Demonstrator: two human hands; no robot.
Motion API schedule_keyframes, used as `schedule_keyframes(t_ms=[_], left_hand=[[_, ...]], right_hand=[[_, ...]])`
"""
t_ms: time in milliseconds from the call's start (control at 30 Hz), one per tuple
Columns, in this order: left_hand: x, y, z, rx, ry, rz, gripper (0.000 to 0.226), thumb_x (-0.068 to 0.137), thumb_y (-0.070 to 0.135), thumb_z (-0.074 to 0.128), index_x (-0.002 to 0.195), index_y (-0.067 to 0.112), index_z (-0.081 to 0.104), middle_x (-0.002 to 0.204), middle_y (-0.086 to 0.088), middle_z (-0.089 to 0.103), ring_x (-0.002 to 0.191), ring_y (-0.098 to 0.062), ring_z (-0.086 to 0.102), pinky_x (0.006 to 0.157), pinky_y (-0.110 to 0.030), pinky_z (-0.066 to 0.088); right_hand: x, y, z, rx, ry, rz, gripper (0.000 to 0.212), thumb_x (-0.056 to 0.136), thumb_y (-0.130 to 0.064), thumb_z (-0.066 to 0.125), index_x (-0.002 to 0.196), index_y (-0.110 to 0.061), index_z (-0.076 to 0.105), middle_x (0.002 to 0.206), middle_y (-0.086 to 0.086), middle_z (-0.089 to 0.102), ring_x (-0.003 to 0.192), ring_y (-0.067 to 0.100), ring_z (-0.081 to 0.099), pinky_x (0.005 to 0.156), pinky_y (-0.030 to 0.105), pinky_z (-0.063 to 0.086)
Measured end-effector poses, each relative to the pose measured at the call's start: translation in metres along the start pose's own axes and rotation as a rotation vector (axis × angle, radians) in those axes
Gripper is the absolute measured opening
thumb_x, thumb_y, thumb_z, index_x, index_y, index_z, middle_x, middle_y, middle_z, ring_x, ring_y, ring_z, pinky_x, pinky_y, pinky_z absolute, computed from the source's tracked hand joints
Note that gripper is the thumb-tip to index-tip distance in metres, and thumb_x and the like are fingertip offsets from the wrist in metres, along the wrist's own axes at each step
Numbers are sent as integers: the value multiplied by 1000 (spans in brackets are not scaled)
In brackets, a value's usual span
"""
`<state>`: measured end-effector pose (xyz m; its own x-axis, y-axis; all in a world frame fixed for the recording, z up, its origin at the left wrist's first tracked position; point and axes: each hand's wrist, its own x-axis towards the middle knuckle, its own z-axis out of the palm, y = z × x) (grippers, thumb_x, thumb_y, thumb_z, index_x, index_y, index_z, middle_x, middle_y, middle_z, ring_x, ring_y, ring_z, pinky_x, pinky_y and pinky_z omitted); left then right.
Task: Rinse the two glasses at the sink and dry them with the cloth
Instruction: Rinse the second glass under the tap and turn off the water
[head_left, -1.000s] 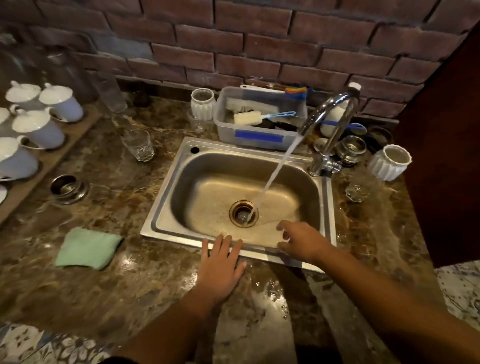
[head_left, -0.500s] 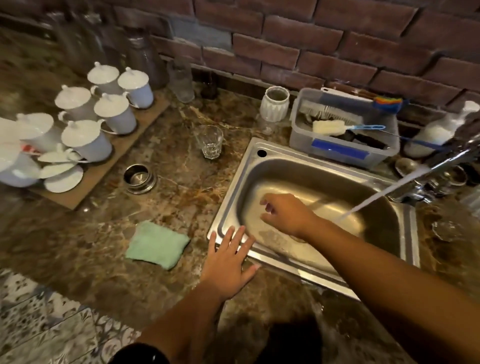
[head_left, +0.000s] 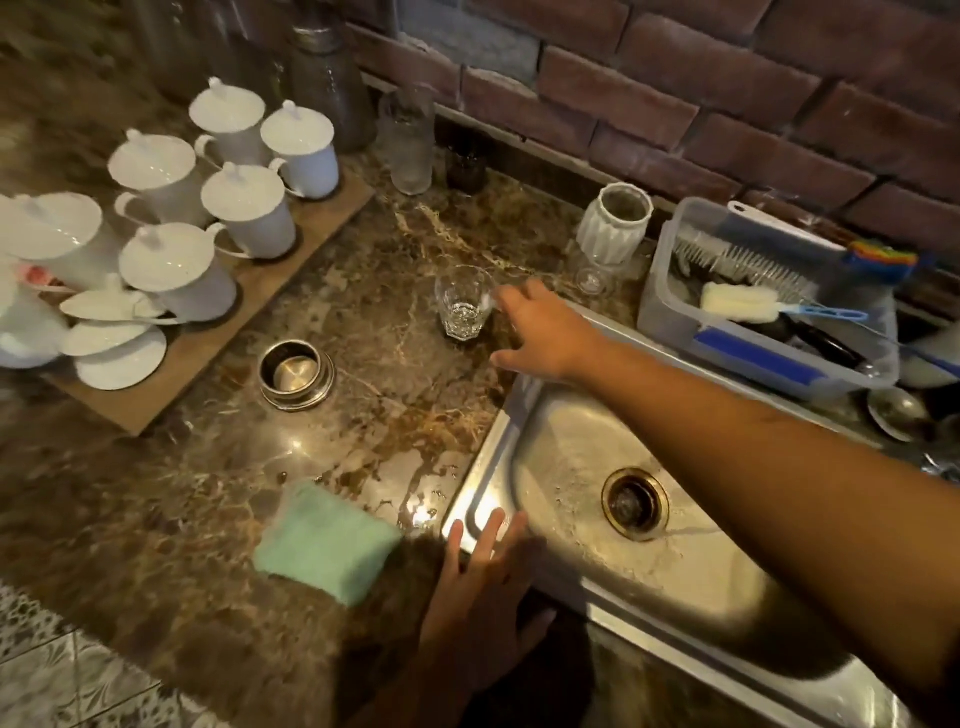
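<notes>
1. On the counter (head_left: 395, 374) left of the sink (head_left: 480, 470), toward the back, the glass (head_left: 464, 304) stands upright w/ bare stone all round its base.
2. Right hand (head_left: 545, 332) is stretched over the sink's far-left corner, fingers straight & loose, holding nothing. Its fingertips sit at the glass rim, but it's blurred there, so I can't tell if they touch.
3. Left hand (head_left: 480, 587) lies flat w/ fingers spread at the sink's near-left corner, tips over the steel rim.
4. Green cloth (head_left: 324, 540), folded, lies just left of that hand, apart from it, near the counter's front edge.
5. Room: I see open stone btwn glass, cloth & steel cup (head_left: 296, 374). The wooden board (head_left: 260, 306) of lidded cups (head_left: 249, 208) bounds the left side; the plastic tub (head_left: 769, 343) crowds the sink's back rim.
</notes>
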<state>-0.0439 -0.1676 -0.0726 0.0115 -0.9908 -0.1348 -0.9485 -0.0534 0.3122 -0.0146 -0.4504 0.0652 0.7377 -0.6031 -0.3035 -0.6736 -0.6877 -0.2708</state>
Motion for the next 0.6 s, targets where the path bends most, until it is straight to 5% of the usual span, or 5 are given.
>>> schedule_keyframes(t_ms=[267, 600], left_hand=[[2, -1, 6, 62, 17, 5, 76, 91, 71, 44, 149, 23, 46, 161, -8, 37, 151, -35, 28, 111, -66, 18], [-1, -1, 7, -2, -31, -2, 69, 94, 66, 44, 149, 24, 46, 164, -8, 33, 152, -32, 27, 116, -65, 14]], right_hand=[[72, -23, -9, -114, -107, -48, 95, 82, -37, 79, 156, -30, 19, 156, 18, 22, 140, 42, 33, 108, 46, 41], [78, -31, 1, -95, -75, -39, 84, 78, -28, 81, 148, -25, 33, 144, 20, 35, 126, 43, 48, 99, 40, 47]])
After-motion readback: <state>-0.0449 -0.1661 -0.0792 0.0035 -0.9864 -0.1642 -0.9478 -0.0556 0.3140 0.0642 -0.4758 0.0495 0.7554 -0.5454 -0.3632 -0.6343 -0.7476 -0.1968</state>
